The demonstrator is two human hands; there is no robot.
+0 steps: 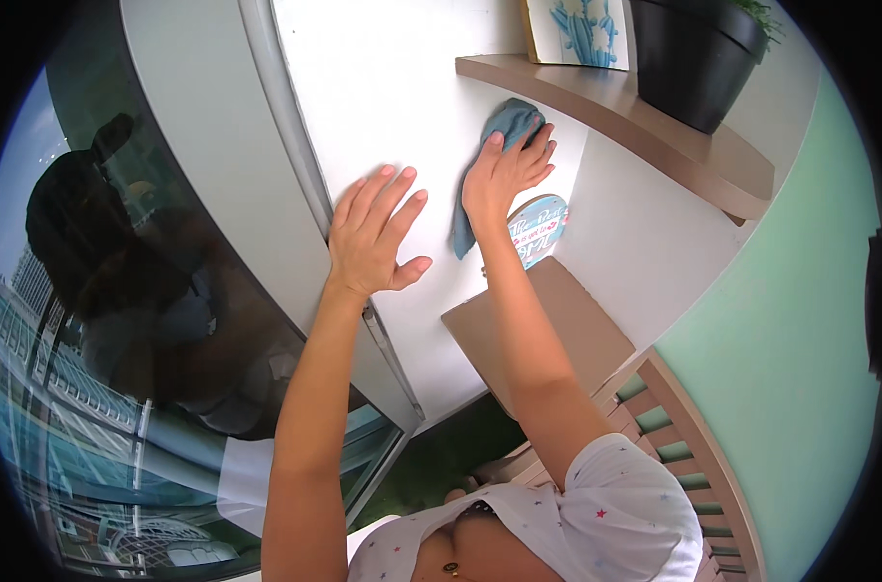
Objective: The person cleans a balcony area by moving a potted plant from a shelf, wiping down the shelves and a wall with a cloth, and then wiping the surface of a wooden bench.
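Here's the person's left hand (375,233), nearest in: bare palm toward the white panel (392,107), fingers fanned, thumb out wide, nothing in the grip, apparently resting there as a brace. A little further out and to the right comes the right hand (507,173), and that's the one with the cloth (511,118)! Fingers long and a little apart, laid over the fabric rather than curled round it; whether thumb and forefinger nip a fold underneath, nobody can tell from here. And look at that cloth: blue-grey, crumpled, surely light, limp and soft, no danger of breaking, though it could well slide or bunch on so smooth a face. Best hold? A flat palm over the thick bunched part, with the loose tail gathered in. As it lies, the bunch is under the thumb and forefinger and pokes out beyond their tips, the outer fingers reach past its right edge, and the tail trails down along the left of the wrist, clear of any finger. Close by on the right hangs the round sign (547,206), and up beyond, the brown shelf (635,114) carries a black plant pot (693,63).
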